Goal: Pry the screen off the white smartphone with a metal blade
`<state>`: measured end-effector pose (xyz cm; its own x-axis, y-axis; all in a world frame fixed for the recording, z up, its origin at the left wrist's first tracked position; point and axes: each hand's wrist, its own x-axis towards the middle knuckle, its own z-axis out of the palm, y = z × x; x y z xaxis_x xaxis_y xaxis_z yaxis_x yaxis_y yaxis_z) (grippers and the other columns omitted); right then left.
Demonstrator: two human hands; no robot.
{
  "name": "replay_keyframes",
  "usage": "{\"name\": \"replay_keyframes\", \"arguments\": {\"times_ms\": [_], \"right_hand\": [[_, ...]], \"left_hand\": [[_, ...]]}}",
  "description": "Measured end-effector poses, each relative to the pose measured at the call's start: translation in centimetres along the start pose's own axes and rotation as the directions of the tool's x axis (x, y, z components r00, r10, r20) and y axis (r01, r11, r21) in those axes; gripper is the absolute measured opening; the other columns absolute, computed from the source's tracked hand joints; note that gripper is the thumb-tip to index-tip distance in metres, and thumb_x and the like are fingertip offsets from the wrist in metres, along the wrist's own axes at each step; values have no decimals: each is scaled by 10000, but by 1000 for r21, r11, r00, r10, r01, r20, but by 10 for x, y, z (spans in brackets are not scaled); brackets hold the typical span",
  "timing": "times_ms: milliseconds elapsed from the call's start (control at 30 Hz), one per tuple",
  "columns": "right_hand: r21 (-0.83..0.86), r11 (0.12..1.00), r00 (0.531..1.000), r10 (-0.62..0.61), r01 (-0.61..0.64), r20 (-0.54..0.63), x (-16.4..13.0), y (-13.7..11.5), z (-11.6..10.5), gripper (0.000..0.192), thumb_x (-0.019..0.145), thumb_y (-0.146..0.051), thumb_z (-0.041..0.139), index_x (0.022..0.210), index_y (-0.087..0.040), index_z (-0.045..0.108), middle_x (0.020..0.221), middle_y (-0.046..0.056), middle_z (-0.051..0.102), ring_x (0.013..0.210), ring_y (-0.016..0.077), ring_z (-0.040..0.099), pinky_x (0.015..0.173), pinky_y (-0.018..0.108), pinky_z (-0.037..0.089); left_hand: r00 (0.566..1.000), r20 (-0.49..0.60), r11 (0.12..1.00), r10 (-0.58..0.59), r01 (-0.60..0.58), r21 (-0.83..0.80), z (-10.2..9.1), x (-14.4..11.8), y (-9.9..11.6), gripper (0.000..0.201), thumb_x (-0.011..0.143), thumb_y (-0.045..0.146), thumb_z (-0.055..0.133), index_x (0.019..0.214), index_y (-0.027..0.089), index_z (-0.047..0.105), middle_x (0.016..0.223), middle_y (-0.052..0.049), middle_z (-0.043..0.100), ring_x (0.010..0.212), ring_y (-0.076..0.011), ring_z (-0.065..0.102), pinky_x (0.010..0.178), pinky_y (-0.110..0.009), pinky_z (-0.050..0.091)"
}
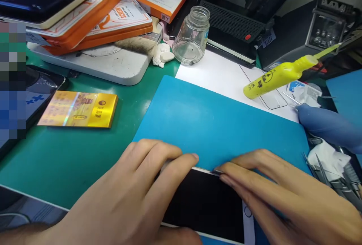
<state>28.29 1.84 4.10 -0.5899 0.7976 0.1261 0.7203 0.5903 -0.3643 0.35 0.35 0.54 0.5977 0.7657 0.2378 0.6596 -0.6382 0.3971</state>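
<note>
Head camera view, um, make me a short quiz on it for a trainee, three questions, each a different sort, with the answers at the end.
1. Multiple choice: What does the left hand grip?
A) a gold packet
B) a phone
C) a yellow bottle

2. True or false: The glass jar has a lid on.

3. Fill in the gap: The ____ hand pinches a thin dark piece at the long edge of the phone.

Key:
1. B
2. False; its mouth is uncovered.
3. right, as in the right hand
</note>
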Motion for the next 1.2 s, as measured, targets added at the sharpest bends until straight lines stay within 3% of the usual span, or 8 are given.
{"name": "replay_keyframes", "arguments": {"times_ms": [133, 267, 467, 567, 700, 900, 1000, 1200], "right_hand": [[145, 989, 1000, 23, -23, -2, 14, -1, -6, 206, 1136, -208, 522, 1064, -276, 702, 1005, -26, 700, 891, 84, 682, 750, 182, 546], [296, 944, 989, 125, -143, 79, 25, 1, -12, 227, 1124, -283, 585, 1018, -312, 784, 935, -70, 725, 822, 61, 712, 704, 157, 552], [365, 887, 955, 224, -283, 195, 30, 3, -15, 269, 1111, -382, 610, 944, -356, 819, 915, -75, 742, 815, 89, 731, 689, 204, 556], [299, 923, 968, 210, -243, 139, 25, 1, -14, 238, 1123, -388, 598, 1026, -337, 809, 989, -60, 771, 880, 107, 753, 739, 199, 583], [181, 969, 986, 169, -167, 6, 16, -1, -12, 191, 1122, -402, 628, 1277, -390, 738, 1077, -95, 790, 947, 91, 769, 787, 144, 593], [86, 994, 997, 74, -71, -32, 13, -5, -17, 179, 1151, -360, 565, 1207, -376, 734, 1129, -102, 769, 1001, 61, 755, 849, 111, 575], [102, 991, 996, 88, -85, -26, 14, -6, -16, 179, 1150, -366, 563, 1168, -355, 741, 1055, -99, 771, 942, 67, 755, 803, 134, 580], [184, 973, 989, 146, -141, -17, 19, -6, -15, 206, 1131, -337, 589, 1075, -340, 788, 1011, -101, 779, 902, 63, 752, 789, 136, 562]], "left_hand": [[999, -25, 1000, -20, 20, -12, -4, 7, 4, 941, 775, 665, 966, 1443, 165, 531, 1248, -38, 706, 1110, -258, 625, 920, -395, 514], [999, -28, 1000, -24, 24, -13, -7, 9, 6, 1093, 621, 690, 1047, 1429, 173, 523, 1229, -29, 702, 1086, -252, 632, 907, -384, 520], [999, 7, 998, -40, 41, -42, -7, 4, 5, 1032, 721, 673, 1008, 1482, 195, 498, 1299, -23, 670, 1151, -256, 601, 953, -391, 502], [999, 19, 998, -35, 36, -50, -6, 2, 3, 1058, 735, 697, 985, 1517, 191, 482, 1337, -31, 647, 1191, -266, 576, 999, -402, 489], [999, 41, 996, -14, 17, -84, -6, 2, 0, 1063, 776, 726, 930, 1547, 175, 447, 1366, -61, 626, 1220, -283, 565, 1024, -426, 499], [998, 53, 998, 21, -17, -64, -14, 2, 0, 1049, 789, 680, 954, 1533, 130, 460, 1360, -108, 623, 1214, -304, 588, 990, -435, 561], [1000, 27, 1000, 17, -16, -24, -15, 0, 1, 1040, 772, 653, 981, 1509, 116, 482, 1361, -125, 614, 1209, -313, 605, 992, -443, 573], [999, 28, 992, -17, 20, -125, -11, 1, -4, 872, 810, 641, 964, 1409, 200, 508, 1293, -59, 621, 1161, -269, 612, 942, -401, 569]]}}
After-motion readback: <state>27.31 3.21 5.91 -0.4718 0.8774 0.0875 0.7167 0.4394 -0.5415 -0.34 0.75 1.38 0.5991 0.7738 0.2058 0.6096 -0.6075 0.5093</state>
